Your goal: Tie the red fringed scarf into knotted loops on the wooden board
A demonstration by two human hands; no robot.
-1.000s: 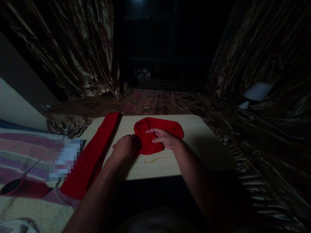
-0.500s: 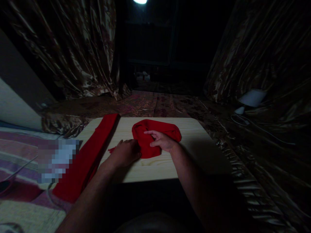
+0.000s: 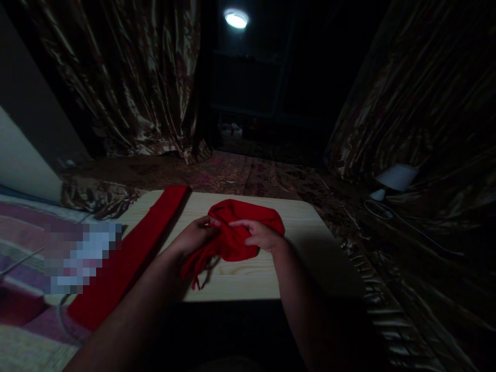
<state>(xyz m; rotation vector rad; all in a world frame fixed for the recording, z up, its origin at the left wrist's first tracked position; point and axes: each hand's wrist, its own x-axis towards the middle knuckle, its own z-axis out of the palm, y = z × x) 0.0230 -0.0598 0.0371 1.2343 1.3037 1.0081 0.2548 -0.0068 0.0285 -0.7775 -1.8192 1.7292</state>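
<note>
A bunched red cloth (image 3: 248,217) lies in the middle of a small light wooden table (image 3: 306,227). My left hand (image 3: 196,235) pinches its near left part and lifts it, so a fringed end hangs down toward the table's front edge. My right hand (image 3: 259,235) rests on the cloth from the right, index finger stretched over it. A long folded red strip (image 3: 143,243) lies along the table's left side, reaching off the near edge.
Shiny patterned curtains (image 3: 127,88) hang left and right with a dark opening between. A striped blanket (image 3: 23,243) lies at the left. A white lamp (image 3: 393,178) with a cable sits at the right. A ceiling light (image 3: 236,19) glows above.
My left hand went from lying flat beside the cloth to gripping its edge and raising it, so the fringed end now hangs free. The view has tilted upward a little.
</note>
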